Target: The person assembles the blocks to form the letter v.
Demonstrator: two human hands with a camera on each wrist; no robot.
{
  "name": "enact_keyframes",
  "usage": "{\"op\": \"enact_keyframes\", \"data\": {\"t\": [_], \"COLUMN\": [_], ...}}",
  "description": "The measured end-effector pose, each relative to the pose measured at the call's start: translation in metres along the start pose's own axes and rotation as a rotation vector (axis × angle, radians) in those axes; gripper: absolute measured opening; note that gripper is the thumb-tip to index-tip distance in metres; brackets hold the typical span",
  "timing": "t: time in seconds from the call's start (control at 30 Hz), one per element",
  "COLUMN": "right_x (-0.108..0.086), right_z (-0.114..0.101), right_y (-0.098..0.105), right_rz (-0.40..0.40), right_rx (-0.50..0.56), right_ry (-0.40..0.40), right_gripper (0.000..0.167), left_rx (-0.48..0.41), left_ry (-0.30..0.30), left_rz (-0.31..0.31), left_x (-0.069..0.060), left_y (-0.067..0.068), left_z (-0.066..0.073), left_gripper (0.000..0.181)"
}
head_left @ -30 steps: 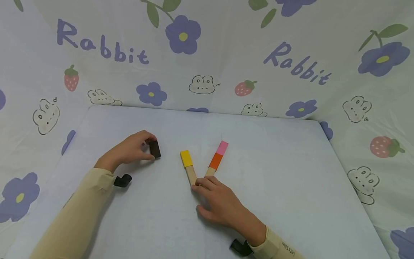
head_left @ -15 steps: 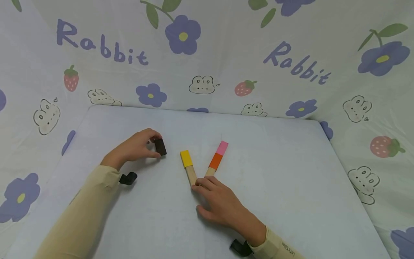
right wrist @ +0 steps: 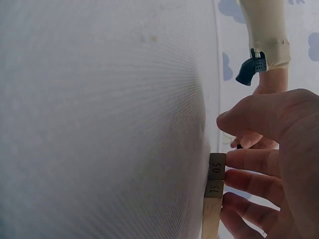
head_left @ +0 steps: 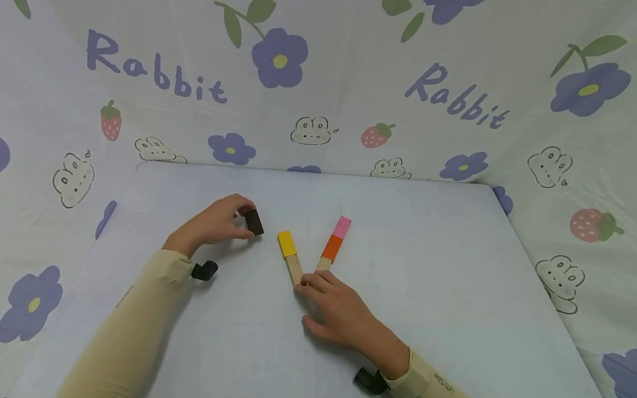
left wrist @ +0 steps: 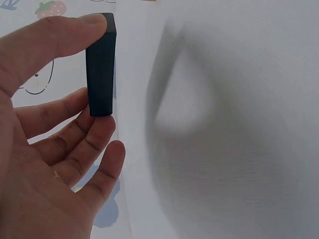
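In the head view my left hand pinches a small black rectangular block between thumb and fingertips. The left wrist view shows the block with the thumb on one end and fingers at the other, held off the white surface. My right hand rests its fingertips on the near ends of two plain wooden pieces. These meet in a V. A yellow block tops the left arm; an orange block and a pink block top the right one. Up close, marked wooden ends touch the right fingers.
The white tabletop runs back to a fabric backdrop printed with flowers, rabbits and strawberries. Small black devices sit at both wrists, one by the left cuff and another by the right cuff.
My left hand has moved right and slightly away from me with the black block, closer to the yellow block. The right hand and the V of blocks stay in place.
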State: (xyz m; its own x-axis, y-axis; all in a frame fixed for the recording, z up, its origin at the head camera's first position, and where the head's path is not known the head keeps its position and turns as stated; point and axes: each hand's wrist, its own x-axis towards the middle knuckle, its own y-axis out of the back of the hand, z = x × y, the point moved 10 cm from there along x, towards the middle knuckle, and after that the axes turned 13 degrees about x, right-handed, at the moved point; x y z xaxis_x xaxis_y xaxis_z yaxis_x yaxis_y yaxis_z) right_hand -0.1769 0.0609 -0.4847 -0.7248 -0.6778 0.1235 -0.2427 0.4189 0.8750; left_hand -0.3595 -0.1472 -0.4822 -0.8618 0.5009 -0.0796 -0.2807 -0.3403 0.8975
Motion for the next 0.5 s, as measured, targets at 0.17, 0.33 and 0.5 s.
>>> {"op": "enact_keyframes", "data": {"t": [0.17, 0.33, 0.5], "right_x": [0.000, 0.001, 0.001], "right_z": [0.001, 0.002, 0.002], "right_y": [-0.001, -0.002, -0.002], "right_rz": [-0.005, -0.011, -0.014], "right_rx": [-0.003, -0.006, -0.003], "right_ry": [-0.003, -0.009, -0.013], "right_gripper": [0.051, 0.051, 0.051], "left_rx": [-0.004, -0.015, -0.034], "left_ry": [-0.006, -0.024, -0.023], "left_rz": [-0.001, 0.003, 0.002], "left_x": [0.005, 0.009, 0.013], "left_y": [-0.001, -0.001, -0.003], "left_z": [0.002, 0.007, 0.008], "left_gripper": [0.067, 0.065, 0.065]}}
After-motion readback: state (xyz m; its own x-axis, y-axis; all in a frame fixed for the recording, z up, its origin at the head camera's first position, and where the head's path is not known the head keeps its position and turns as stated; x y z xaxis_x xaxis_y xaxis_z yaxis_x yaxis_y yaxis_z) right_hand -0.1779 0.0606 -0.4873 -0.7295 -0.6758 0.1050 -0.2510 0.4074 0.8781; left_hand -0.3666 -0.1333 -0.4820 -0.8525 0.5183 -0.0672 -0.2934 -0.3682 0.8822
